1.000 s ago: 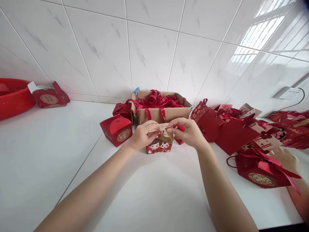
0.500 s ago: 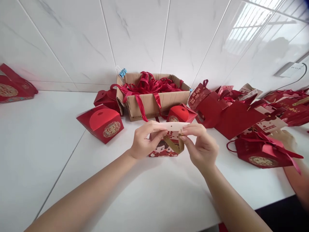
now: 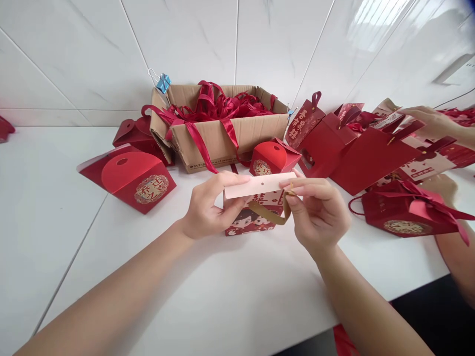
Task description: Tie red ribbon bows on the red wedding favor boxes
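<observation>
A small red gift box point(image 3: 249, 221) printed with two cartoon figures stands on the white counter point(image 3: 237, 291) between my hands. My left hand point(image 3: 208, 207) pinches the left end of its pale top flap point(image 3: 260, 185), which has a small hole in the middle. My right hand point(image 3: 319, 215) is closed on the flap's right end and on a gold ribbon point(image 3: 272, 213) that loops down in front of the box.
A cardboard carton point(image 3: 218, 133) full of red ribbons stands behind, with a blue binder clip point(image 3: 162, 81) on its corner. Folded red boxes point(image 3: 129, 178) lie left; another small one point(image 3: 272, 158) sits behind the flap. Red bags point(image 3: 363, 158) and another person's hands point(image 3: 432, 121) are at right.
The view has dipped and drawn closer. My hands and the box have come slightly toward me, the flap held flatter. Another person's hand has appeared reaching over the bags at right.
</observation>
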`<action>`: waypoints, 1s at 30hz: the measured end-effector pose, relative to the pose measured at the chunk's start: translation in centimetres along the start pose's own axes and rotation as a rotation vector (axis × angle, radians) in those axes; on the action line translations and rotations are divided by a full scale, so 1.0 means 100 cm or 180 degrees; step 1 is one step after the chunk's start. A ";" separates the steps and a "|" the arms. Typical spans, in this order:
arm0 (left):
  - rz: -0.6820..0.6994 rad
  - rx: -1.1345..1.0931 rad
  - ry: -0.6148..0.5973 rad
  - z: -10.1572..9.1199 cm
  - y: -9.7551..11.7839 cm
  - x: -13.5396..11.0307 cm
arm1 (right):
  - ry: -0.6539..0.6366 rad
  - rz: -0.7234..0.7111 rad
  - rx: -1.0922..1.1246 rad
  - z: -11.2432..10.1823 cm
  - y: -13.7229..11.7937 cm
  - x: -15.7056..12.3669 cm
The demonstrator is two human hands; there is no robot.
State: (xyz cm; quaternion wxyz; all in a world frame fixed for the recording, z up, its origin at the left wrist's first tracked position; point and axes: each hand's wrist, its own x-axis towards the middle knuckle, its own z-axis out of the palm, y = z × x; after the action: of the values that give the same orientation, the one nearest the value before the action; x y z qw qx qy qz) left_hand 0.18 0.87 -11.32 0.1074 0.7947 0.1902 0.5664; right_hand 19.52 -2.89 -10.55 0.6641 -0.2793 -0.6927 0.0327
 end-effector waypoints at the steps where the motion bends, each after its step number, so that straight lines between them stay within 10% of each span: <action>1: -0.0047 -0.0094 -0.0024 0.000 0.000 0.000 | 0.0144 0.0023 0.0053 0.000 0.001 0.000; 7: -0.0319 -0.0350 0.0062 -0.001 0.001 -0.001 | 0.1004 0.0895 0.0349 -0.005 0.010 0.005; 14: -0.0226 -0.0342 0.0052 0.001 0.004 0.004 | 0.0050 0.1788 -0.0202 -0.012 0.020 0.003; 30: -0.0417 -0.0451 -0.0051 -0.002 0.007 0.003 | -0.0919 0.1168 0.0471 -0.027 0.028 0.009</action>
State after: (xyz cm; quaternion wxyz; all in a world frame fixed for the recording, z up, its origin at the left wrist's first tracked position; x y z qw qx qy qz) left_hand 0.23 0.37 -10.77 0.2017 0.7754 0.2003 0.5639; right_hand 23.02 -1.03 -10.57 0.5599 -0.3435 -0.7138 0.2430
